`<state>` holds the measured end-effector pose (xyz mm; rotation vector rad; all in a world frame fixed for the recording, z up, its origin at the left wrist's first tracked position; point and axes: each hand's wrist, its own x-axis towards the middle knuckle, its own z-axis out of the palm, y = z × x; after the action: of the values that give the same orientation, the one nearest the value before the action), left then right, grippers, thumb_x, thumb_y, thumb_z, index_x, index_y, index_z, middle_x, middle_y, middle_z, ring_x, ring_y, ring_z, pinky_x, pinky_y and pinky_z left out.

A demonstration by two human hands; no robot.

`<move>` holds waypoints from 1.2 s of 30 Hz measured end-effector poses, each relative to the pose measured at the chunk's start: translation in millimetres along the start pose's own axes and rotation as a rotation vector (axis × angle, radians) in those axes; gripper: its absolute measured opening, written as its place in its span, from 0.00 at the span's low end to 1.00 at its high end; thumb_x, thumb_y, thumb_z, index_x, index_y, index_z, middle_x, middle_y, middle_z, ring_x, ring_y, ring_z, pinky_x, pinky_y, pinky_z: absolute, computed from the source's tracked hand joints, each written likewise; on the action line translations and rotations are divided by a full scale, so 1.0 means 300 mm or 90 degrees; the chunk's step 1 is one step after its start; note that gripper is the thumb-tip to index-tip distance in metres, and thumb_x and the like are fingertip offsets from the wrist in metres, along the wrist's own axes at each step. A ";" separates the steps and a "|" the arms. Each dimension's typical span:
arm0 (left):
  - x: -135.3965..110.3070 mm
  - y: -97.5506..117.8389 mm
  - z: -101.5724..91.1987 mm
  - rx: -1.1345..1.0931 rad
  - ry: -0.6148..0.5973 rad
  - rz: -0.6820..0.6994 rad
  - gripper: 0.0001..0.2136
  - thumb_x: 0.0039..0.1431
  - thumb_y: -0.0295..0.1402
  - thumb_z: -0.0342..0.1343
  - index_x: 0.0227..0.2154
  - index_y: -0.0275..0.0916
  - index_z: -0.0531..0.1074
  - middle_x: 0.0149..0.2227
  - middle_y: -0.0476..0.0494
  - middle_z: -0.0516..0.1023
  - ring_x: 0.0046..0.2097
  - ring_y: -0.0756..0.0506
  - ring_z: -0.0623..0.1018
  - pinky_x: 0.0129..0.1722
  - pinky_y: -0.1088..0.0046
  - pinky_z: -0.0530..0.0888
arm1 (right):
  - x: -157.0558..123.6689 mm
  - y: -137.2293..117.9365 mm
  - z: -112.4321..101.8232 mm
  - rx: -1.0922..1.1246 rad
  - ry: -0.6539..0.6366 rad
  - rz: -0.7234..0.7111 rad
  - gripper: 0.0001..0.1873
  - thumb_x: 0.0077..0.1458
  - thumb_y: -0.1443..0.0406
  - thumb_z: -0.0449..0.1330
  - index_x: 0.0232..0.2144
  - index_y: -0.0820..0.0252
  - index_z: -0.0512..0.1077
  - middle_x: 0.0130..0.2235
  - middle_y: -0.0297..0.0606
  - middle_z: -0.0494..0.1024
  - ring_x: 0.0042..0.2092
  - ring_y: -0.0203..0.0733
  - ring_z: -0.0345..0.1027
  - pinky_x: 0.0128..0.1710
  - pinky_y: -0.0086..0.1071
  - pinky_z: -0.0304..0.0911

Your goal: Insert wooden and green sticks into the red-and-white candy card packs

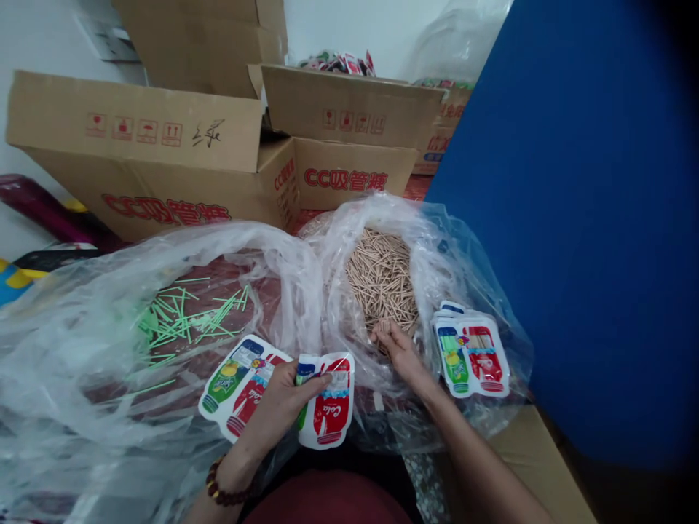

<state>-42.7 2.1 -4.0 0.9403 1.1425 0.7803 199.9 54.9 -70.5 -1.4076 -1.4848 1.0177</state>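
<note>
My left hand (281,406) is closed on a bottle-shaped printed pouch (328,404) with red "Cola" and green bottle pictures. A similar pouch (240,386) lies just left of it on clear plastic. My right hand (397,348) reaches into a clear plastic bag (349,240) full of tan sticks (382,280), its fingers pinched among the sticks at the near edge. A small stack of the same pouches (470,354) rests just right of that hand.
A second clear bag (109,320) at the left holds green sticks (186,316). Cardboard boxes (147,156) with red lettering stand behind. A blue panel (573,218) fills the right side. A flat cardboard edge (524,451) lies under my right forearm.
</note>
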 end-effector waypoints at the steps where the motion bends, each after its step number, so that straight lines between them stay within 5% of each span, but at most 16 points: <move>1: 0.001 0.002 0.001 -0.001 -0.007 0.000 0.09 0.51 0.35 0.62 0.23 0.34 0.75 0.22 0.48 0.77 0.24 0.50 0.72 0.24 0.78 0.67 | 0.003 -0.006 -0.006 0.041 0.023 0.006 0.14 0.58 0.54 0.50 0.32 0.57 0.67 0.35 0.37 0.74 0.40 0.42 0.67 0.47 0.38 0.61; 6: 0.021 0.017 0.020 -0.041 -0.065 -0.009 0.08 0.51 0.35 0.62 0.24 0.33 0.76 0.24 0.48 0.79 0.25 0.49 0.74 0.26 0.77 0.69 | 0.028 -0.104 -0.038 0.438 0.128 0.030 0.10 0.53 0.58 0.59 0.36 0.54 0.66 0.32 0.34 0.74 0.40 0.43 0.71 0.47 0.42 0.65; 12: 0.054 0.040 0.064 -0.049 -0.136 -0.032 0.09 0.48 0.33 0.65 0.28 0.30 0.78 0.28 0.43 0.80 0.27 0.48 0.75 0.28 0.76 0.70 | -0.004 -0.286 0.020 0.768 0.103 0.006 0.06 0.52 0.67 0.62 0.34 0.55 0.70 0.31 0.30 0.75 0.39 0.37 0.72 0.56 0.43 0.60; 19: 0.056 0.043 0.070 -0.076 -0.158 -0.021 0.08 0.48 0.31 0.65 0.29 0.31 0.78 0.28 0.43 0.81 0.28 0.49 0.75 0.29 0.76 0.70 | -0.068 -0.383 0.100 0.728 0.072 0.025 0.07 0.53 0.64 0.62 0.36 0.54 0.69 0.30 0.30 0.76 0.37 0.40 0.74 0.51 0.41 0.64; 26: 0.059 0.047 0.070 -0.125 -0.161 -0.014 0.07 0.46 0.31 0.66 0.29 0.33 0.78 0.26 0.47 0.80 0.26 0.51 0.74 0.29 0.77 0.69 | -0.096 -0.360 0.126 0.690 0.047 0.066 0.06 0.54 0.63 0.61 0.36 0.54 0.68 0.28 0.31 0.77 0.37 0.42 0.75 0.43 0.37 0.68; 36: 0.079 0.070 0.049 -0.103 -0.149 0.062 0.08 0.48 0.31 0.66 0.32 0.34 0.78 0.31 0.46 0.81 0.29 0.50 0.76 0.32 0.76 0.71 | -0.097 -0.337 0.087 0.464 -0.144 0.043 0.10 0.57 0.63 0.59 0.43 0.54 0.70 0.52 0.38 0.74 0.51 0.45 0.70 0.50 0.39 0.65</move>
<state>-23.4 28.8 7.9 0.9300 0.8232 0.8052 143.0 21.0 15.4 -0.8361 -1.0407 1.5950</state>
